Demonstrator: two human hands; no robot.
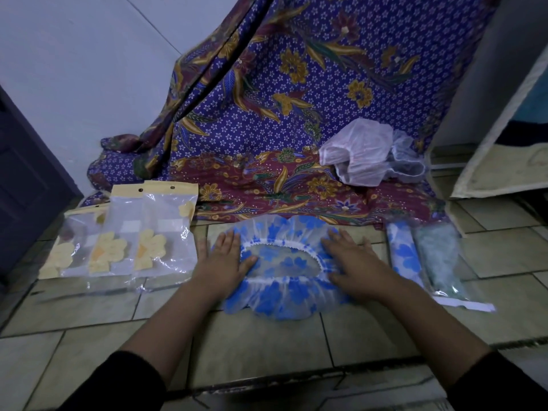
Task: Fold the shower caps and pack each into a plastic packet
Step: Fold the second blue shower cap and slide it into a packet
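A clear shower cap with blue flowers [281, 287] lies spread flat on the tiled floor, its white elastic opening facing up. My left hand [224, 264] presses flat on its left side with straight fingers. My right hand [353, 266] presses flat on its right side the same way. Several empty plastic packets with yellow flower prints [124, 235] lie fanned out to the left. Two filled packets [424, 259] lie to the right, one holding a blue-flowered cap, the other a greenish one. A pile of loose pale caps [370, 154] sits on the cloth behind.
A purple patterned cloth [267, 114] drapes down the wall and onto the floor behind the cap. A dark door [26, 188] stands at the left. A pale mattress edge [498, 143] leans at the right. Tiled floor [252, 345] runs toward me.
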